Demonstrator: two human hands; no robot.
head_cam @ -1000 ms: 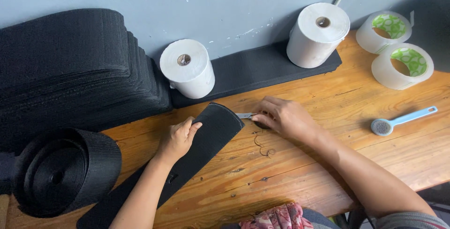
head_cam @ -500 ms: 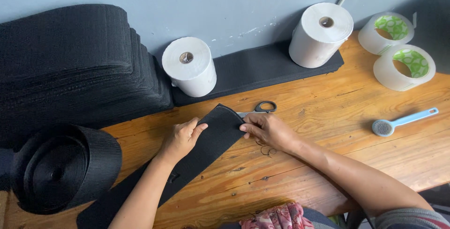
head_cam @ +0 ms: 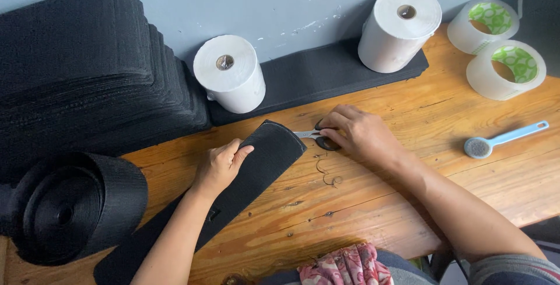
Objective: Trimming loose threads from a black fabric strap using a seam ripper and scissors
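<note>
I have my left hand (head_cam: 220,165) flat on the black strip (head_cam: 256,162) lying on the table (head_cam: 408,192), fingers spread. My right hand (head_cam: 356,136) grips scissors (head_cam: 312,135) at the strip's rounded end; trimming looks underway, with loose threads (head_cam: 328,174) beside it.

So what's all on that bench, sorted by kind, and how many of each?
White paper rolls: 2
Clear tape rolls: 2
Black strap roll: 1
Stack of black strips: 1
Black strip under the left hand: 1
Black pad along the wall: 1
Scissors in the right hand: 1
Blue-handled brush: 1
Total: 10
</note>
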